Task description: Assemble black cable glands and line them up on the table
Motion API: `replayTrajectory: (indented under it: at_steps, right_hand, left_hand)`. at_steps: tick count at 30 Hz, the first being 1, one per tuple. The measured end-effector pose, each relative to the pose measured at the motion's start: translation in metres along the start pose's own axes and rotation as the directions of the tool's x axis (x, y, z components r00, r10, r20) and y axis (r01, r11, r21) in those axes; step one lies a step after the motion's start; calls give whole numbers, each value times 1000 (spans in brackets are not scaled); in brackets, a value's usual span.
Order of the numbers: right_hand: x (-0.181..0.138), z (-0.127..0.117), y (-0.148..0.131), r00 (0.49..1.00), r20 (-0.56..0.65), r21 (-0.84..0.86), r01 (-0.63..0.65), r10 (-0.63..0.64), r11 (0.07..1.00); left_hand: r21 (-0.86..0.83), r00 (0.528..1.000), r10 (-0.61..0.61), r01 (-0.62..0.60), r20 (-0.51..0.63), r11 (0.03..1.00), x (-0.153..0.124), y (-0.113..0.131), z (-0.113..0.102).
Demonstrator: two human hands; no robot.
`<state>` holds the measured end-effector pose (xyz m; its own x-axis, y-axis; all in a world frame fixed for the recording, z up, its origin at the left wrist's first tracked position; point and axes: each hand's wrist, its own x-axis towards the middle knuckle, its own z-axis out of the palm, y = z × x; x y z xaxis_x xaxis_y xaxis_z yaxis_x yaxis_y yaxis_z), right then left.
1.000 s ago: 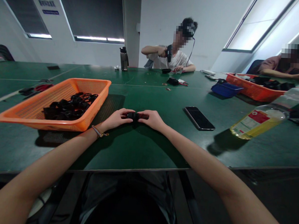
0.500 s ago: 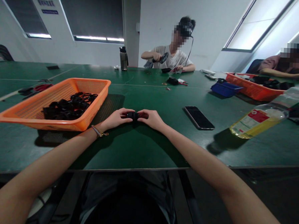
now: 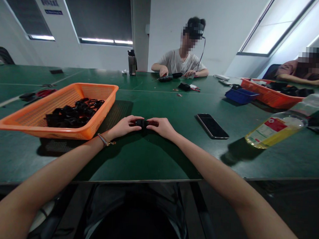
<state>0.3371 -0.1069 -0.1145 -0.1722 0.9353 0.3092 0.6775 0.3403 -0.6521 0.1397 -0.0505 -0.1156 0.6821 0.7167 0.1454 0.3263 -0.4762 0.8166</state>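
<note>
A small black part [image 3: 141, 123] is pinched between my two hands, just above or on the green table [image 3: 146, 158]; its exact kind is too small and dark to make out. My left hand [image 3: 126, 125] grips its left side with thumb and fingers. On its right side, my right hand [image 3: 160, 126] holds it the same way. To the left of my left hand stands an orange plastic basket [image 3: 109, 109], with a heap of similar-looking black parts [image 3: 71, 113] in it.
A phone [image 3: 212, 126] and a bottle of yellow liquid [image 3: 275, 125] are on the right. Beyond them are a blue tray [image 3: 240, 95] and a second orange basket [image 3: 273, 98]. Across the table sits a person [image 3: 178, 60] near a dark flask [image 3: 131, 63]; another person is at far right.
My hands and the black part stay almost in place. The person across has lowered a dark hand tool onto the table.
</note>
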Motion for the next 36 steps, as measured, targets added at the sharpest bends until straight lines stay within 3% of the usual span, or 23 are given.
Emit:
replayTrajectory:
  at_steps: [24,36]
  right_hand:
    - [0,-4,-2,997,73,-22,24,-22,999]
    - [0,-4,-4,999,40,-29,23,-22,999]
  left_hand:
    - [34,1000,15,-15,5,999,1,-1,-1]
    - [28,1000,0,0,3,1000,1,2,0]
